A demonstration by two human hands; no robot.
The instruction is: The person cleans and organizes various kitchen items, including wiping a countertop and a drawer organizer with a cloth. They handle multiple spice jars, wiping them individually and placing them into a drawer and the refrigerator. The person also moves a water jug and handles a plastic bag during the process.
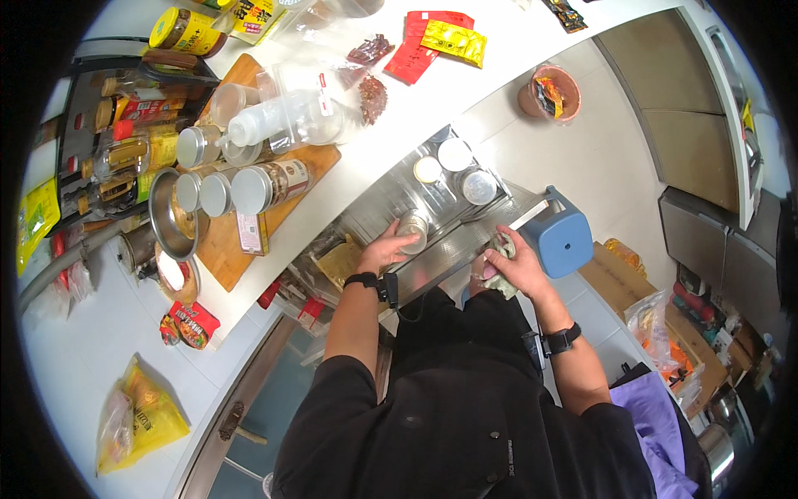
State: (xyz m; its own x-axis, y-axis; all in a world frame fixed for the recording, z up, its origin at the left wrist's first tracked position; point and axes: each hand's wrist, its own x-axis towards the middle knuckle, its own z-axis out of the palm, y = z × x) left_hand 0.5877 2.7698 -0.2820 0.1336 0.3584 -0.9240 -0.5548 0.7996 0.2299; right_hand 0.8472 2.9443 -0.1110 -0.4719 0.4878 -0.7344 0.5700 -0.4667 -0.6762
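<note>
My left hand (381, 251) grips a clear jar (413, 232) with a pale lid, over the front left part of an open metal drawer (389, 206). In my right hand (519, 262) is a crumpled, pale green and pink cloth (502, 288), held just outside the drawer's front edge. Farther back in the drawer stand a white-lidded jar (455, 155), a smaller jar with a cream lid (427, 169) and a clear-lidded jar (479, 186). The contents of the jar in my left hand cannot be made out.
Left of the drawer, a white counter (368, 156) bears a wooden cutting board (232, 265) crowded with silver-lidded jars (252, 190), a squeeze bottle (265, 118) and a metal bowl (163, 215). A blue stool (559, 240) stands close to the drawer's right side. Beyond it is a waste bin (530, 93).
</note>
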